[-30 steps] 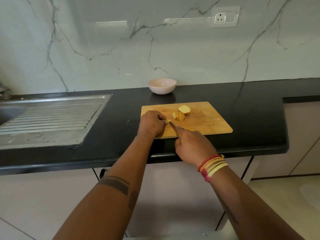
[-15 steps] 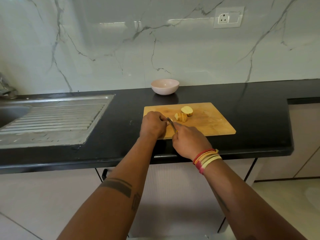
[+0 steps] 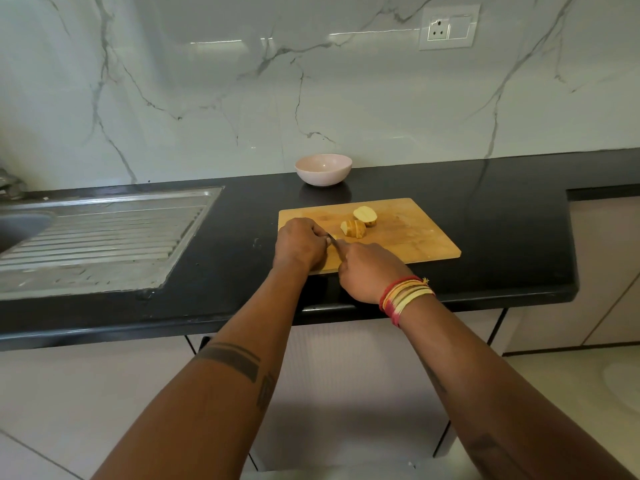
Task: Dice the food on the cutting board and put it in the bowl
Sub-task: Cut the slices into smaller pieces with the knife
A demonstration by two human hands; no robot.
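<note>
The pale yellow, brown-skinned sliced potato pieces and a rounded half lie on the rectangular wooden cutting board, just beyond both hands. The right hand grips a small knife, blade angled toward the left hand, whose fingers curl over something hidden. The empty pink bowl stands behind the board on the black counter.

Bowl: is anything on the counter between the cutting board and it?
Nothing visible. Only bare black counter lies between the cutting board and the bowl, which stands just behind the board's far edge.
</note>
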